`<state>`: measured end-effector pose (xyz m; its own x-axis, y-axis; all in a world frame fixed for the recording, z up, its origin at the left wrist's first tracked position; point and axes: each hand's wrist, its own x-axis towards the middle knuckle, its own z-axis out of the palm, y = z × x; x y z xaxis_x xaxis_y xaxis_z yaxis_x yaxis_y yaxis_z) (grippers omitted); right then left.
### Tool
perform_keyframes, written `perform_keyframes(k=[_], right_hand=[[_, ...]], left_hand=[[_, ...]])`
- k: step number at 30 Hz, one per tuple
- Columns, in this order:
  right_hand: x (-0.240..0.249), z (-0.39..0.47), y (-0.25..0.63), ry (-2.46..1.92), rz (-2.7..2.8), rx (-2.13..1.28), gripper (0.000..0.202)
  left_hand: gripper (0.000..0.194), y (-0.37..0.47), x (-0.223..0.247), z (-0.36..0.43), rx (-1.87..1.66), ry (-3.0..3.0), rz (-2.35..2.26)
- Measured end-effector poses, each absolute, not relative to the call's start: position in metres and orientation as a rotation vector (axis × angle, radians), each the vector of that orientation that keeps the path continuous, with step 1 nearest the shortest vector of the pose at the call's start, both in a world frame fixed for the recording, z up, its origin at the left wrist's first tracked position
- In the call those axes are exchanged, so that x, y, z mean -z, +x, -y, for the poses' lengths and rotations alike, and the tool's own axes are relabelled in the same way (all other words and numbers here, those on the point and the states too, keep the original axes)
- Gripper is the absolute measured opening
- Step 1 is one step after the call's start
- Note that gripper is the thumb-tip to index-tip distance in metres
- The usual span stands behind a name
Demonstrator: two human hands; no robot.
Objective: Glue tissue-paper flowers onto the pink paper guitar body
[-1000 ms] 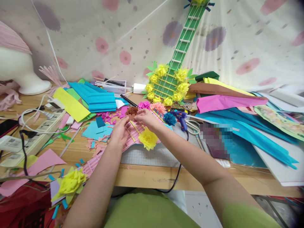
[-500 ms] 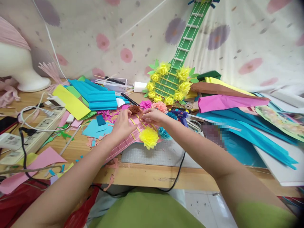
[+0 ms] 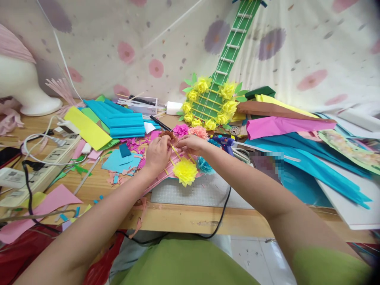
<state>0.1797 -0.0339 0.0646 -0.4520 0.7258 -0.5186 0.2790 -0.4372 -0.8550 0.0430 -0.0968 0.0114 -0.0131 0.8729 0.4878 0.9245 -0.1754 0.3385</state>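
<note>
The top (image 3: 187,263) is plain green — its right sleeve (image 3: 326,263) short.

Pale wood worktop (image 3: 192,218): grey gridded cutting mat (image 3: 204,196) nr front edge. L of mat: lt-blue paper sheet (image 3: 114,162); farther L, off-white plastic pwr strip (image 3: 53,168). R of mat: white flat board (image 3: 353,202).

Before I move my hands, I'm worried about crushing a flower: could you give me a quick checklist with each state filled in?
1. Yellow flower uncovered by either hand: ok.
2. Brown flower in full view: not ok, the left hand partly hides it.
3. Right hand holding nothing: cannot tell, its fingertips are too small to read.
4. Glue gun switched off: cannot tell.
5. Black cord away from both hands: ok, it hangs over the front edge of the table.
6. Area beside the left hand free of scraps: not ok, magenta scraps lie there.
</note>
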Motion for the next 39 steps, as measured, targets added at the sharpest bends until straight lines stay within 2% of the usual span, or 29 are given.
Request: perform_keyframes(k=[4, 8, 12, 17, 23, 28, 39], right_hand=[[-0.054, 0.03, 0.187, -1.405, 1.523, -1.8, 0.012], [-0.046, 0.032, 0.202, -1.26, 1.905, -1.269, 0.035], [-0.045, 0.043, 0.208, -1.059, 2.384, -0.755, 0.035], [-0.037, 0.049, 0.193, -0.965, 2.523, -0.229, 0.032], [-0.035, 0.046, 0.184, -0.923, 2.537, -0.203, 0.022], [-0.035, 0.041, 0.185, -1.009, 2.542, -0.247, 0.026], [-0.033, 0.026, 0.172, -0.958, 2.704, -0.093, 0.017]], left_hand=[[0.026, 0.044, -0.017, 0.098, 1.045, -2.113, 2.074], [0.039, 0.045, -0.03, 0.097, 1.09, -2.049, 2.366], [0.045, 0.045, -0.046, 0.095, 1.064, -2.043, 2.604], [0.048, 0.046, -0.055, 0.095, 0.987, -2.047, 2.681], [0.047, 0.044, -0.053, 0.095, 0.955, -2.08, 2.648], [0.045, 0.044, -0.049, 0.094, 0.847, -2.069, 2.579], [0.045, 0.036, -0.022, 0.084, 0.565, -2.048, 2.117]])
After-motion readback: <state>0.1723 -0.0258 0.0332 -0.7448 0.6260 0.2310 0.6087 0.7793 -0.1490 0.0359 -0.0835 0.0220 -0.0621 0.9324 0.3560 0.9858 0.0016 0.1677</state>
